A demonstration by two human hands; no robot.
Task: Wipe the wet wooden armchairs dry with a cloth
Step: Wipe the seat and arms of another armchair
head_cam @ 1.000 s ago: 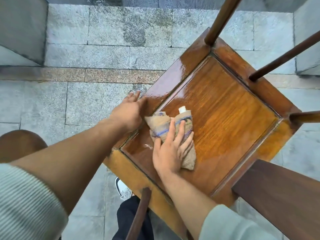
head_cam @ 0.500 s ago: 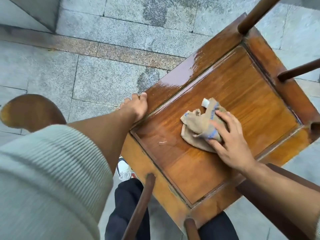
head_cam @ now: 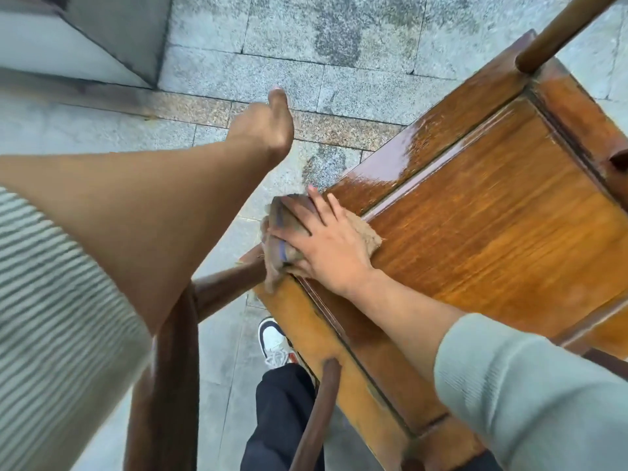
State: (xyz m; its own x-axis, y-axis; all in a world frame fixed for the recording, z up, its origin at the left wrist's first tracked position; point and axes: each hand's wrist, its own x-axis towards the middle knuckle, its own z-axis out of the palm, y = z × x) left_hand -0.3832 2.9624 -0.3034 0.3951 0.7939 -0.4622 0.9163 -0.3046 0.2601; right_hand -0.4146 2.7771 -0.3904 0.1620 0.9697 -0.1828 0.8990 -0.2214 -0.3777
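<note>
The wooden armchair's seat [head_cam: 492, 215] fills the right side, its glossy front rail [head_cam: 424, 147] wet and shining. My right hand [head_cam: 326, 243] lies flat, fingers spread, pressing a beige cloth [head_cam: 283, 232] with a blue stripe onto the seat's near-left corner. Part of the cloth hangs over the edge. Off the chair, my left hand [head_cam: 265, 130] hovers over the paving to the left. Its thumb is raised and nothing shows in it, with the fingers mostly hidden behind the hand.
A dark curved wooden rail [head_cam: 163, 368] and a slanted spindle [head_cam: 316, 402] stand close to my legs and shoe [head_cam: 275, 345]. Chair posts [head_cam: 560, 28] rise at the upper right. Damp granite paving [head_cam: 306, 73] surrounds the chair; a grey wall corner [head_cam: 119, 35] is at the upper left.
My right hand slid the cloth from the middle of the seat to its near-left corner. My left hand lifted off the seat's edge and now hangs in the air.
</note>
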